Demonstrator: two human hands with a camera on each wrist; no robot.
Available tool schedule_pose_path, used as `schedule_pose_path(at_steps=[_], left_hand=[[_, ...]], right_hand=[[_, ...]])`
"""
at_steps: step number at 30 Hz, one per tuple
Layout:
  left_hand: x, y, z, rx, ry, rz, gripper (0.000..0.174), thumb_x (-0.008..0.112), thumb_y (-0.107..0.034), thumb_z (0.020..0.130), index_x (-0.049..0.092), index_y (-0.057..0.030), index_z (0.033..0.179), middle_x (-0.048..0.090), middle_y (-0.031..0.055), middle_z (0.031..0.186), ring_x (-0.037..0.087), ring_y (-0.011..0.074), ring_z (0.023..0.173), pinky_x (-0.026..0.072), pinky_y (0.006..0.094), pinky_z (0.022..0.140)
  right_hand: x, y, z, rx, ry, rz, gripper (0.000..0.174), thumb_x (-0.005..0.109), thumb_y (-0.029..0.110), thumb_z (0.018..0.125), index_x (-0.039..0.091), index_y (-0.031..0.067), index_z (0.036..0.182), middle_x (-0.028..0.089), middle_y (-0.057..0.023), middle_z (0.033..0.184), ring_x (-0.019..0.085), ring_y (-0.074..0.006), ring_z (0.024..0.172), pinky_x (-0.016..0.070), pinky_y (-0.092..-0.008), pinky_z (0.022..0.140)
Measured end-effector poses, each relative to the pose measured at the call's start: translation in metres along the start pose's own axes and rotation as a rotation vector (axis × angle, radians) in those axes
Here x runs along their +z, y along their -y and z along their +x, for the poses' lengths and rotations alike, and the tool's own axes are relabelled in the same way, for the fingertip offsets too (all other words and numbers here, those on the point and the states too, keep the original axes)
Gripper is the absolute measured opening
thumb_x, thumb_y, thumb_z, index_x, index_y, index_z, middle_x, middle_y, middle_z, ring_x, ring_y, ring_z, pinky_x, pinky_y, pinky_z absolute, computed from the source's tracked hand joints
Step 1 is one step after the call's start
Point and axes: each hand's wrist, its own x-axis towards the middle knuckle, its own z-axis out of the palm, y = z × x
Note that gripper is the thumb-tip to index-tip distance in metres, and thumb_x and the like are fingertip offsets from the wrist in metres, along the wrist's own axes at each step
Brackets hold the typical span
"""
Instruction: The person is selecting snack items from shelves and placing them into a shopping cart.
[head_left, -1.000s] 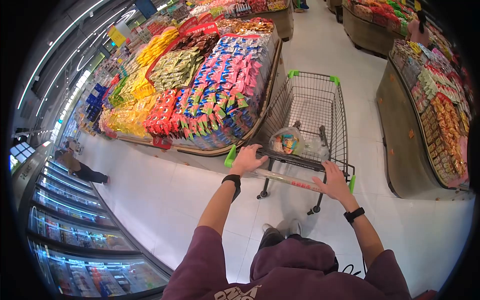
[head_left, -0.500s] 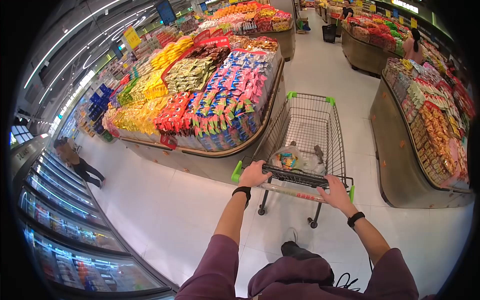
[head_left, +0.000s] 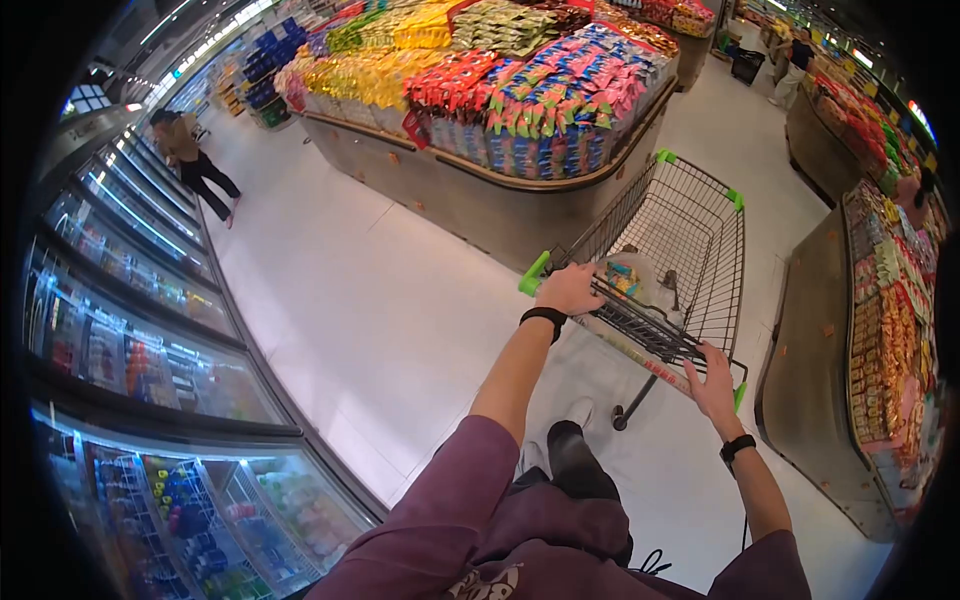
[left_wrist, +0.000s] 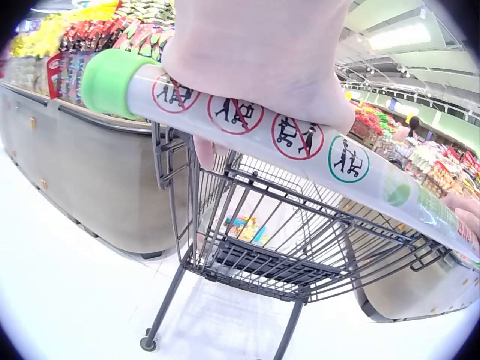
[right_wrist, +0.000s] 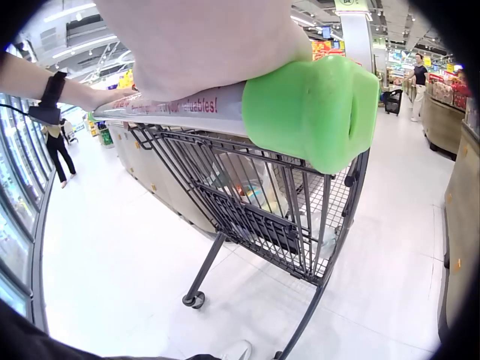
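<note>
A shopping cart (head_left: 700,235) with a dark wire basket and green corner pieces stands in front of me. My left hand (head_left: 570,289) grips its handle (head_left: 635,352) near the left green end cap; in the left wrist view the palm lies over the bar and a fingertip shows below it. Near the other end, my right hand (head_left: 714,388) holds the same bar, its palm on top beside the green end cap (right_wrist: 319,112). The right fingers are mostly hidden in the right wrist view. A clear plastic bag (head_left: 624,276) with colourful packets lies in the basket.
A rounded display stand (head_left: 480,205) heaped with bagged snacks lies ahead, close to the cart's left side. Another snack stand (head_left: 815,370) borders the right. Glass-fronted freezers (head_left: 180,370) line the left, where a person (head_left: 195,160) stands. Another person (head_left: 795,68) is farther ahead.
My view has swung left, bringing the freezers nearer. The snack stand and cart now sit farther right in view, with the cart angled rightward. Both hands have stayed on the handle.
</note>
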Motion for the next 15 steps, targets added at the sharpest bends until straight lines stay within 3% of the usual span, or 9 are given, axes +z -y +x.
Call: schedule_pose_path(at_steps=[4, 7, 15], left_hand=[[0.014, 0.0, -0.03, -0.009, -0.016, 0.002, 0.064, 0.069, -0.047, 0.08, 0.053, -0.0025, 0.123, 0.061, 0.028, 0.118, 0.062, 0.0443, 0.11, 0.0521, 0.0502, 0.095], [0.022, -0.002, -0.049, -0.054, -0.026, 0.011, 0.07, 0.072, -0.047, 0.078, 0.053, -0.0064, 0.131, 0.063, 0.0231, 0.117, 0.064, 0.0415, 0.108, 0.0531, 0.0486, 0.095], [0.032, -0.006, -0.105, -0.104, -0.027, 0.01, 0.072, 0.071, -0.045, 0.078, 0.05, -0.0065, 0.136, 0.059, 0.0239, 0.13, 0.06, 0.0408, 0.117, 0.0504, 0.0476, 0.1]], right_hand=[[0.001, -0.002, -0.026, -0.046, 0.016, -0.023, 0.046, 0.064, 0.033, 0.093, 0.057, -0.0037, 0.121, 0.056, -0.024, 0.132, 0.051, -0.0392, 0.124, 0.0418, -0.0446, 0.105], [0.0, 0.003, -0.037, -0.074, 0.029, -0.022, 0.046, 0.065, 0.033, 0.093, 0.057, -0.0038, 0.12, 0.057, -0.0236, 0.132, 0.05, -0.0389, 0.125, 0.0413, -0.0447, 0.106], [-0.007, 0.003, -0.07, -0.16, 0.074, -0.015, 0.051, 0.064, 0.038, 0.093, 0.058, -0.0034, 0.122, 0.054, -0.0237, 0.135, 0.048, -0.0394, 0.128, 0.0391, -0.0457, 0.109]])
